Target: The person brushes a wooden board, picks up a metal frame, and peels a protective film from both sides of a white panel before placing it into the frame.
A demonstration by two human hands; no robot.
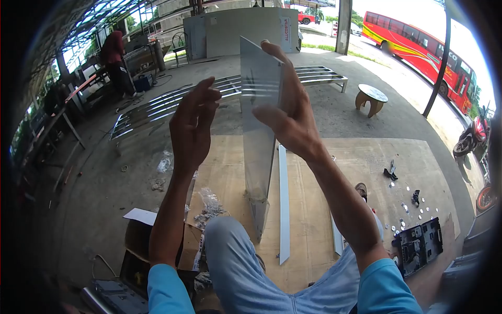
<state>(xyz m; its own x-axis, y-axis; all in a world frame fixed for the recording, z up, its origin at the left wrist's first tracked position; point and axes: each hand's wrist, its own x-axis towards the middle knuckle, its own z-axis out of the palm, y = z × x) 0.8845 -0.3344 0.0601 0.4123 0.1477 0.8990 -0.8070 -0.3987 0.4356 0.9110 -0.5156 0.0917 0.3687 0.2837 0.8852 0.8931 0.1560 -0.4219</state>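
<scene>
A long grey panel (258, 141) stands upright in front of me, its lower end near the plywood sheet between my legs. My right hand (293, 107) grips its right edge near the top, with the thumb across the near face and fingers behind. To the left of the panel, my left hand (193, 123) is raised and apart from it, its fingers loosely bent with nothing in them. A narrow pale strip (284, 204) lies on the plywood just right of the panel. Another pale strip (336, 235) is partly hidden by my right arm and leg.
The plywood sheet (408, 157) covers the floor. An open tool case (421, 246), scattered small discs and a drill-like tool (390, 171) lie right. A plastic bag of small parts (209, 201) and a cardboard box (138, 240) are left. Beyond stand a metal frame (319, 76), a stool (372, 94) and a person (116, 60).
</scene>
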